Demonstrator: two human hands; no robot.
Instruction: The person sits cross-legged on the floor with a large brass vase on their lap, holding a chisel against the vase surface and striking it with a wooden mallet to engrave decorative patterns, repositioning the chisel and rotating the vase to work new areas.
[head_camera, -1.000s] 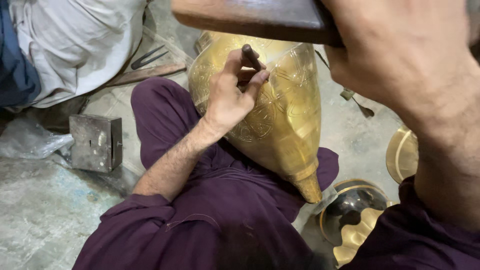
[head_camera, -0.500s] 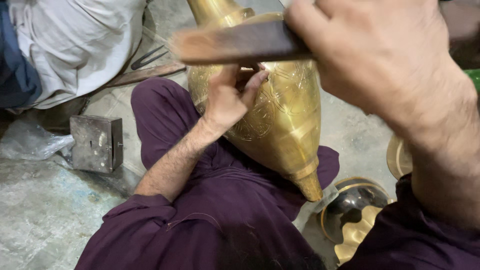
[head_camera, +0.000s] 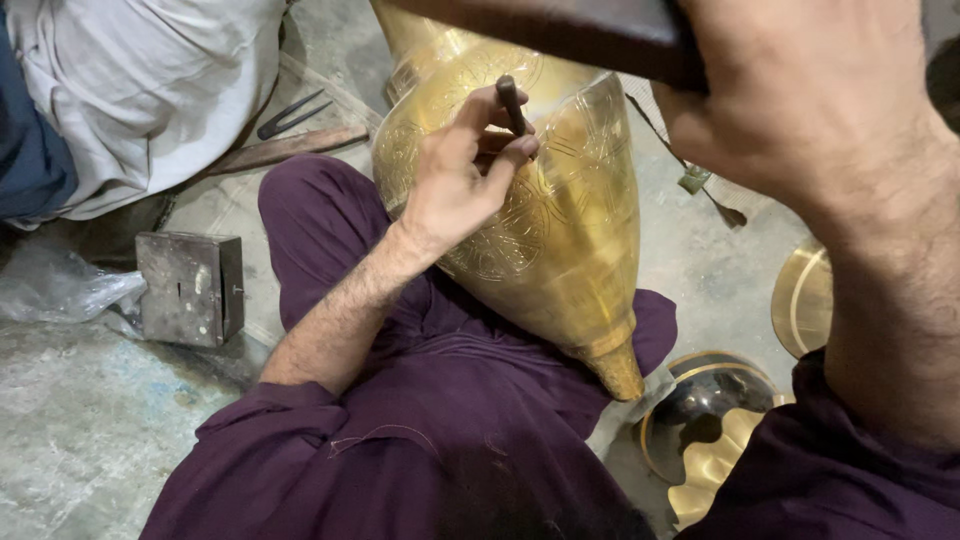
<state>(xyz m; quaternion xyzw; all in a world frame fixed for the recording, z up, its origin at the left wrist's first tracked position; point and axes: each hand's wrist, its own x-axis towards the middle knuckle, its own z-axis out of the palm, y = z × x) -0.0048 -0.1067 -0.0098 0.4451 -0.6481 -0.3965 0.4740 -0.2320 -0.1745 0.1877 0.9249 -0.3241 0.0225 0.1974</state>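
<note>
A large engraved brass vessel (head_camera: 570, 230) lies across my lap, its narrow end pointing toward my knees. My left hand (head_camera: 455, 180) rests on its side and pinches a short dark metal punch (head_camera: 512, 102) upright against the engraved surface. My right hand (head_camera: 800, 90) is raised close to the camera and grips a dark wooden mallet (head_camera: 560, 25), which spans the top of the view above the punch. The mallet's far end is out of frame.
I sit on a concrete floor in purple clothing. A small grey metal block (head_camera: 190, 288) sits at left beside crumpled plastic (head_camera: 55, 290). A person in white cloth (head_camera: 150, 90) sits at upper left, with tongs (head_camera: 290, 115) beside them. Brass pieces (head_camera: 805, 300) and a scalloped brass dish (head_camera: 705, 440) lie at right.
The mallet in my right hand dropped toward the punch and has risen again to the top of the view. My left hand keeps the punch on the vessel, shifted slightly.
</note>
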